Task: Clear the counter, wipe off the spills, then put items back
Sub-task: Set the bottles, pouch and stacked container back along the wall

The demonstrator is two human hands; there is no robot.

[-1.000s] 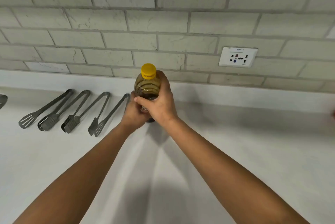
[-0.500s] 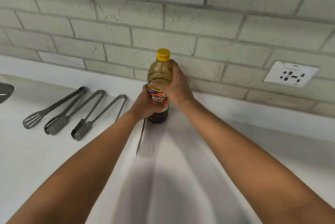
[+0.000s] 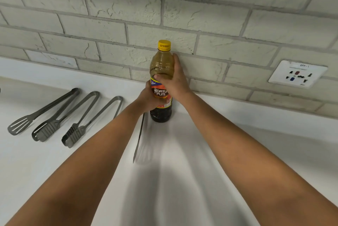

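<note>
A plastic bottle (image 3: 161, 64) with a yellow cap and a red label stands upright on the white counter (image 3: 237, 152), close to the tiled wall. It holds a little dark liquid at the bottom. My right hand (image 3: 176, 83) grips its upper body from the right. My left hand (image 3: 148, 97) wraps the labelled middle from the left. Both forearms reach in from the lower corners.
Three metal tongs (image 3: 49, 127) lie side by side on the counter to the left. The edge of a fourth utensil (image 3: 139, 138) shows beside my left forearm, mostly hidden. A wall socket (image 3: 298, 74) sits at the right.
The bottle has moved back toward the wall and now stands on the counter. The view has shifted closer and to the left; both hands keep their grip.
</note>
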